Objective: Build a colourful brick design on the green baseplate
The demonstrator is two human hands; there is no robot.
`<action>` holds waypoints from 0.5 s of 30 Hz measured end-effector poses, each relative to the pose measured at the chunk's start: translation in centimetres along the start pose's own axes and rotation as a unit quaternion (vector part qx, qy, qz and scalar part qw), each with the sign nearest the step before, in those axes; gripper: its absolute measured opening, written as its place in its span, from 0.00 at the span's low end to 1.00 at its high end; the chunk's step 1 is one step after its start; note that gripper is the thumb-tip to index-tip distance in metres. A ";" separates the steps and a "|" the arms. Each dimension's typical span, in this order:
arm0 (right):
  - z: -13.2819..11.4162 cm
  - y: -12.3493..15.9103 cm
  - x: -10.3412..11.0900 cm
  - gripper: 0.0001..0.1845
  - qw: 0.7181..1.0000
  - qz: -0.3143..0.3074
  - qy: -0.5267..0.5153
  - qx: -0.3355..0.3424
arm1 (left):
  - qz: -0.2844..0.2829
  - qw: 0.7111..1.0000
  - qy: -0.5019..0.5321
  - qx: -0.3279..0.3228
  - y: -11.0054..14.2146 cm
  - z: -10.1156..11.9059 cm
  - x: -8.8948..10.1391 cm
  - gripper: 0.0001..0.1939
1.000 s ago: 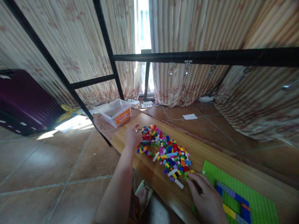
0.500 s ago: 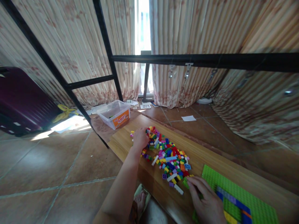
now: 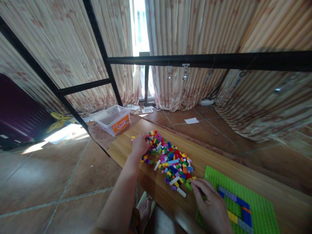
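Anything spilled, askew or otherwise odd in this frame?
Nothing looks damaged. The bricks lie in a loose heap on the wooden table, with the left hand in its far end and the right hand at the green baseplate. Papers lie scattered on the tiled floor by the curtains.

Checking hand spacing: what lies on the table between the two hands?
In the head view, a pile of small coloured bricks spreads between the left hand and right hand.

Striped curtains (image 3: 195, 29) hang along the far wall, daylight showing through a gap (image 3: 138, 29). A black frame (image 3: 195, 60) crosses in front of them. Brown tiled floor (image 3: 48, 182), sunlit patch (image 3: 64, 133), dark suitcase (image 3: 17, 117) far left.
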State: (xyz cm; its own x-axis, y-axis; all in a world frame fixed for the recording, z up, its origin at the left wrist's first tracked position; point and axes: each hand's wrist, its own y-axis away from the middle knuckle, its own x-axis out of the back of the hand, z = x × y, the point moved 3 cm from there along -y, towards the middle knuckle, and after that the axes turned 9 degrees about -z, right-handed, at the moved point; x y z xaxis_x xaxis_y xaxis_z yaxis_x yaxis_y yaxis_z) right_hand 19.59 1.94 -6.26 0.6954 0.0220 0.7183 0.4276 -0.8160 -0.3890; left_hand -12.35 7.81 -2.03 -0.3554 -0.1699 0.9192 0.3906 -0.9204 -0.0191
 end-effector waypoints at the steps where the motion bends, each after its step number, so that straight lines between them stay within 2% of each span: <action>1: 0.0 0.0 0.0 0.12 1.000 -0.001 -0.001 0.000 | -0.001 1.000 0.000 -0.002 0.0 0.0 -0.1 0.13; 7: 0.2 -0.1 -0.1 0.12 1.000 -0.006 -0.016 -0.005 | -0.013 1.000 0.004 0.005 0.0 0.4 -0.6 0.10; 11: 0.2 -0.2 -0.1 0.12 1.000 0.003 -0.019 -0.005 | -0.019 1.000 0.009 0.008 0.2 0.7 -0.1 0.09; 13: 0.1 -0.3 -0.1 0.12 1.000 0.003 -0.026 -0.007 | -0.018 0.999 0.047 0.010 0.4 0.8 0.5 0.09; 15: 0.0 -0.3 -0.1 0.12 0.999 0.002 -0.031 -0.012 | -0.026 0.988 0.153 0.000 0.6 1.1 1.3 0.08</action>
State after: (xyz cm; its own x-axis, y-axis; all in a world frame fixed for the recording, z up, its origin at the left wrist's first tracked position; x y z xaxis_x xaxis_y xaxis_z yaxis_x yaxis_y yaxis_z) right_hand 19.39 2.24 -6.23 0.7321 0.0548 0.6790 0.4115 -0.8299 -0.3767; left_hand -11.62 7.40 -0.44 -0.6154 -0.2211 0.7566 0.3651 -0.9306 0.0250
